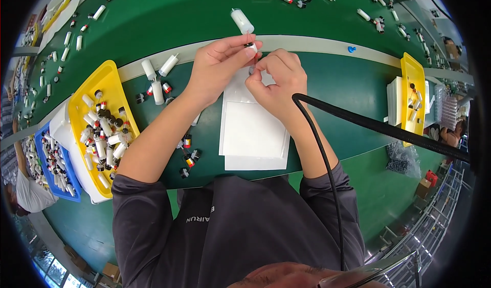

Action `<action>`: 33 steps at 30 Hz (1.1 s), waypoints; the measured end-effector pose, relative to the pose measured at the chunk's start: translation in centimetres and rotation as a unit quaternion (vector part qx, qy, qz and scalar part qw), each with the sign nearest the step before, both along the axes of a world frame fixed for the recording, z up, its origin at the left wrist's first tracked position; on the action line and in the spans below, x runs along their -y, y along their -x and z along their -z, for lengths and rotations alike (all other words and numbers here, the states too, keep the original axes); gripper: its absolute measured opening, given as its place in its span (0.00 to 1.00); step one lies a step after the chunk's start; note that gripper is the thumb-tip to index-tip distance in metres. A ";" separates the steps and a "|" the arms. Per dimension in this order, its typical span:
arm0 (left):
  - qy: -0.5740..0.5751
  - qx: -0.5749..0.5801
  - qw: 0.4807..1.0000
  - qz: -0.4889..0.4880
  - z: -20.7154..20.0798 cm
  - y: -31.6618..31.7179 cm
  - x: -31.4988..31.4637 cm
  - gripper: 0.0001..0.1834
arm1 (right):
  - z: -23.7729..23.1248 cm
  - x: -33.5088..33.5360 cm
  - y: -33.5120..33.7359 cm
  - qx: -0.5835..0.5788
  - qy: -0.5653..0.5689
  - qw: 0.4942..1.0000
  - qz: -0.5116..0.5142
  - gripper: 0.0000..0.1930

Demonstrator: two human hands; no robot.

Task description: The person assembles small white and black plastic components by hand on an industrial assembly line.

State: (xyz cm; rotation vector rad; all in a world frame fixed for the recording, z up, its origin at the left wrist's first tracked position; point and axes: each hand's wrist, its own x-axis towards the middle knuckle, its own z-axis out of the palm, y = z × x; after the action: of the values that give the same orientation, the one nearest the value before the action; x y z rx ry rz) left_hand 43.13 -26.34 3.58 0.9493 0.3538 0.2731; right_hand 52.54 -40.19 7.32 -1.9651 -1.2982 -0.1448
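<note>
My left hand [225, 58] pinches a small white-and-black cylindrical part [252, 47] between thumb and fingers. Thin red wires run from it toward a larger white cylinder [242, 21], which lies just beyond the fingertips. Close beside, my right hand [279, 75] has thumb and forefinger pressed together at a small grey round piece [251, 70] below the wires; its grip is partly hidden. Under both hands lie white sheets [255, 129] on the green table. Left of my left forearm are several white cylinders [168, 65] with small red and black parts.
A yellow tray [110, 70] full of such parts stands at the left, a blue tray [71, 173] beyond it. Another yellow tray [406, 73] is at the right. A black cable [378, 127] crosses over the table near my right forearm. A green belt [194, 12] carries more parts.
</note>
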 end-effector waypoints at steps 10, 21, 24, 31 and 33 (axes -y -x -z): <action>0.016 0.020 0.999 0.023 -0.6 0.1 -0.5 0.18 | 0.0 1.0 -0.9 -0.476 -0.037 0.878 -0.034 0.03; -0.050 0.012 0.998 0.032 -1.1 0.1 -0.3 0.19 | -0.9 0.9 -1.0 -0.569 -0.018 0.822 -0.011 0.05; -0.051 0.010 0.998 0.034 -1.2 0.2 -0.3 0.19 | -0.9 0.9 -1.1 -0.572 -0.016 0.820 -0.007 0.05; -0.065 0.005 0.997 0.034 -1.5 0.1 -0.4 0.18 | -1.3 0.8 -1.1 -0.575 0.015 0.818 0.006 0.04; -0.067 0.001 0.997 0.035 -1.7 0.1 -0.5 0.18 | -1.4 0.8 -1.1 -0.561 0.020 0.828 0.008 0.03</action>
State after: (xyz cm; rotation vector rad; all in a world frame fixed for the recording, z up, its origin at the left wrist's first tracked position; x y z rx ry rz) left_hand 43.07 -25.86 5.27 1.0919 0.3025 0.2349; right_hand 53.69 -41.03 8.68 -1.5873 -0.4724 0.9149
